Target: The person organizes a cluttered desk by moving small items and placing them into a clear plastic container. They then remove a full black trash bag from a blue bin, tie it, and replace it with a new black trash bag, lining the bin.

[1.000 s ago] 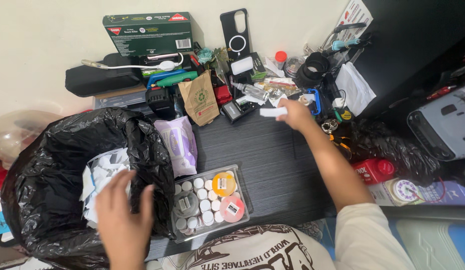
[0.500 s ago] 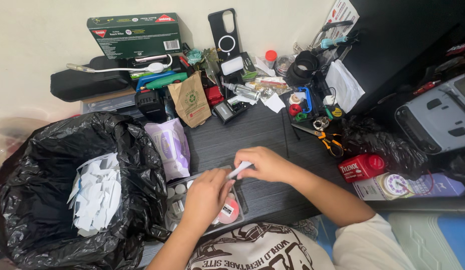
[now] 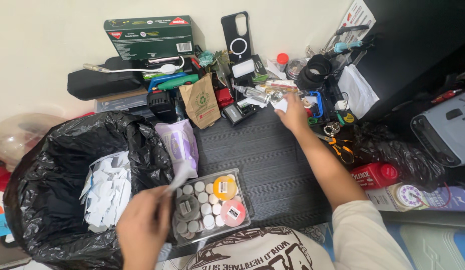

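The left hand (image 3: pixel 142 227) pinches a small white paper strip (image 3: pixel 178 178) between thumb and fingers, its grip closed on the strip's lower end. The strip sits blurred just above the rim of the black trash bag (image 3: pixel 52 165), beside the clear plastic tray (image 3: pixel 242 197) of round white caps on the dark counter (image 3: pixel 262 150). White paper scraps (image 3: pixel 108 187) are piled inside the bag. The right hand (image 3: pixel 294 112) reaches to the far clutter, fingers curled around a white paper piece (image 3: pixel 280 104) near a small glass bottle (image 3: pixel 252 92). A purple wipes pack (image 3: pixel 180 145) lies between bag and tray.
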